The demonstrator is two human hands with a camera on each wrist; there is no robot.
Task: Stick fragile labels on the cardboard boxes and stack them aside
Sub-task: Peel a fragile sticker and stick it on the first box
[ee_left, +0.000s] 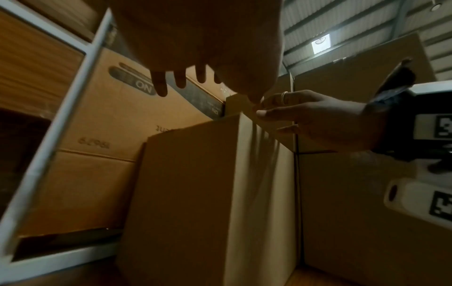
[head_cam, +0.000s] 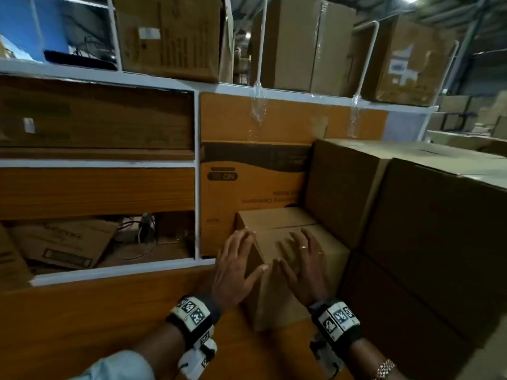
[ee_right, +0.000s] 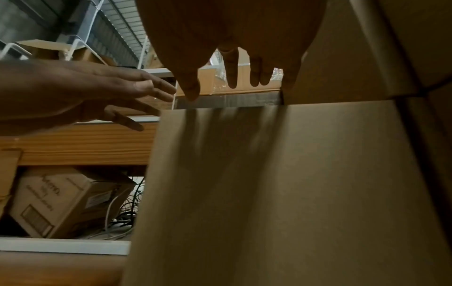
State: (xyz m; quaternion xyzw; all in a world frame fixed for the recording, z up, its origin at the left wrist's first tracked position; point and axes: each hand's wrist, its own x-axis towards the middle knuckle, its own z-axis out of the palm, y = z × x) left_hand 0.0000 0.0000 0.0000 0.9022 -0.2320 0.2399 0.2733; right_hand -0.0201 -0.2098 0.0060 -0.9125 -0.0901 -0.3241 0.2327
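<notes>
A small plain cardboard box (head_cam: 274,297) stands on the wooden table (head_cam: 82,325), flaps closed, with no label visible on it. My left hand (head_cam: 241,256) is spread at its upper left edge, thumb toward the near top edge. Over the top of the box my right hand (head_cam: 301,256) is spread with straight fingers and rings on two of them. In the left wrist view the left fingers (ee_left: 181,81) hang straight above the box (ee_left: 195,193), with the right hand (ee_left: 305,120) beside them. The right wrist view has straight right fingers (ee_right: 231,73) over the box (ee_right: 269,183). Contact is unclear.
Tall brown boxes (head_cam: 411,215) stand close on the right of the small box. A printed orange box (head_cam: 247,187) stands right behind it. A white-framed shelf unit (head_cam: 196,174) with boxes and cables fills the left. More boxes (head_cam: 170,37) sit on the upper shelf.
</notes>
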